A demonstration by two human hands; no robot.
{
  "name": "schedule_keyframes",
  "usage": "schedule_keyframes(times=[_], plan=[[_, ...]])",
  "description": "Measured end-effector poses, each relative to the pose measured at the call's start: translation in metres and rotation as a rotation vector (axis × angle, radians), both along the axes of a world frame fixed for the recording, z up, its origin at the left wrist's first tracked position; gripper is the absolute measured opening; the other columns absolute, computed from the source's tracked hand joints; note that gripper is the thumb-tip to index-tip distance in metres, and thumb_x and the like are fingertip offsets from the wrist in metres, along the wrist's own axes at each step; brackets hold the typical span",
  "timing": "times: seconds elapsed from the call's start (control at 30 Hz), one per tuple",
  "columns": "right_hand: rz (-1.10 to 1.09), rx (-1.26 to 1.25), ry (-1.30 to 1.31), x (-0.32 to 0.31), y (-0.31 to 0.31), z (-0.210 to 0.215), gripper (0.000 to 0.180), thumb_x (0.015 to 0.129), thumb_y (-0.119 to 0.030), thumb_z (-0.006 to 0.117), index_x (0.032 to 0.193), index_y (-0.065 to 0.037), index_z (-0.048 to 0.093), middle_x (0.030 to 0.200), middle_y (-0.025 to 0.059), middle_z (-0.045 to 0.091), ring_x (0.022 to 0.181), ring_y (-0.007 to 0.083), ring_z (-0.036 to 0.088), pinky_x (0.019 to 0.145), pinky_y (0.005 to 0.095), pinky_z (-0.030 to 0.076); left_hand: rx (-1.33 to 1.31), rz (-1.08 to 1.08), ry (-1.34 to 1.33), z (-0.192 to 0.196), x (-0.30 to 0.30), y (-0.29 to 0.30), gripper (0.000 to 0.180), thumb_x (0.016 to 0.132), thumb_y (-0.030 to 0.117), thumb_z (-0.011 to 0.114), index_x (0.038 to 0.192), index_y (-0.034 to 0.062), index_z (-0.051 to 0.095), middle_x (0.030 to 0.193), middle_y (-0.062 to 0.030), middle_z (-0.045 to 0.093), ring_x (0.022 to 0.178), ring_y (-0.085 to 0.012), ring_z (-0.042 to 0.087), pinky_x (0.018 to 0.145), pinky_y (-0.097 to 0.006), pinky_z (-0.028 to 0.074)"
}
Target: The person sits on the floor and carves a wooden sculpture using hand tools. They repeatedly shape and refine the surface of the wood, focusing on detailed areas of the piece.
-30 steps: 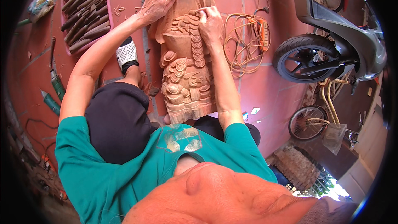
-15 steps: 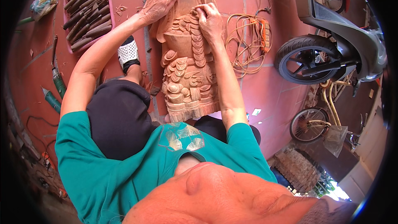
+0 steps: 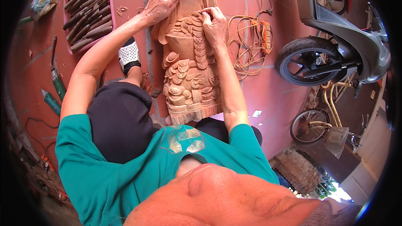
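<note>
Carved wooden figure (image 3: 190,58), pale reddish and richly detailed, lies flat on the red tiled floor (image 3: 259,96) between the seated person's legs. Left hand (image 3: 161,4) rests on its upper part, fingers curled against the wood. Right hand (image 3: 214,25) presses on the carving, fingertips pinched together; whether they grip a small tool cannot be told. A pink tray of chisels (image 3: 86,12) sits to the left, a coiled orange cable (image 3: 251,37) to the right, a scooter wheel (image 3: 312,60) beyond it.
</note>
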State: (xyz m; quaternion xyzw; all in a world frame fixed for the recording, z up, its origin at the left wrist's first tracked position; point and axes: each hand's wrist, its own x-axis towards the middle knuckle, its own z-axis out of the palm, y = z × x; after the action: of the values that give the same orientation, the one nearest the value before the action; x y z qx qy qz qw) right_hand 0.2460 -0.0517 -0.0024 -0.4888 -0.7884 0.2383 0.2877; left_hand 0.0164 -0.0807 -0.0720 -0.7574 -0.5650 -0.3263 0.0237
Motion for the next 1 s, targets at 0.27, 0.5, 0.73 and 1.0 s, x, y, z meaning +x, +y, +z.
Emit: schedule_keyframes(times=[0.27, 0.5, 0.73, 1.0], plan=[[0.243, 0.118, -0.289, -0.009, 0.009, 0.0, 0.006, 0.084, -0.014, 0.068, 0.084, -0.012, 0.073, 0.086, 0.0093, 0.063, 0.087, 0.0311, 0.064, 0.075, 0.0424, 0.052, -0.01, -0.001, 0.0, 0.001, -0.001, 0.001, 0.012, 0.093, 0.021, 0.061, 0.103, 0.015, 0.065, 0.115, 0.0033, 0.06, 0.121, -0.0175, 0.05, 0.094, -0.041, 0.03], [0.081, 0.106, -0.277, 0.0, 0.003, 0.0, 0.01, 0.082, -0.01, 0.063, 0.077, -0.01, 0.071, 0.083, 0.0107, 0.064, 0.084, 0.0302, 0.065, 0.075, 0.0427, 0.051, 0.001, -0.004, -0.007, 0.001, -0.002, 0.0, 0.012, 0.094, 0.021, 0.06, 0.104, 0.0151, 0.064, 0.116, 0.0031, 0.06, 0.121, -0.0176, 0.05, 0.094, -0.042, 0.03], [0.142, 0.027, -0.111, -0.004, 0.014, 0.0, 0.01, 0.091, -0.013, 0.065, 0.091, -0.01, 0.075, 0.087, 0.0096, 0.065, 0.082, 0.0291, 0.067, 0.073, 0.0369, 0.052, -0.02, 0.001, -0.007, -0.001, 0.0, 0.0, 0.012, 0.094, 0.021, 0.06, 0.104, 0.0153, 0.064, 0.116, 0.0031, 0.059, 0.121, -0.018, 0.049, 0.094, -0.042, 0.029], [0.342, 0.148, -0.287, -0.007, 0.015, 0.002, 0.005, 0.082, -0.012, 0.068, 0.084, -0.011, 0.073, 0.085, 0.0088, 0.063, 0.087, 0.0304, 0.064, 0.075, 0.0417, 0.051, -0.02, 0.005, 0.011, 0.001, -0.003, 0.001, 0.013, 0.094, 0.021, 0.06, 0.104, 0.0154, 0.064, 0.116, 0.0028, 0.06, 0.122, -0.0177, 0.049, 0.094, -0.041, 0.03]])
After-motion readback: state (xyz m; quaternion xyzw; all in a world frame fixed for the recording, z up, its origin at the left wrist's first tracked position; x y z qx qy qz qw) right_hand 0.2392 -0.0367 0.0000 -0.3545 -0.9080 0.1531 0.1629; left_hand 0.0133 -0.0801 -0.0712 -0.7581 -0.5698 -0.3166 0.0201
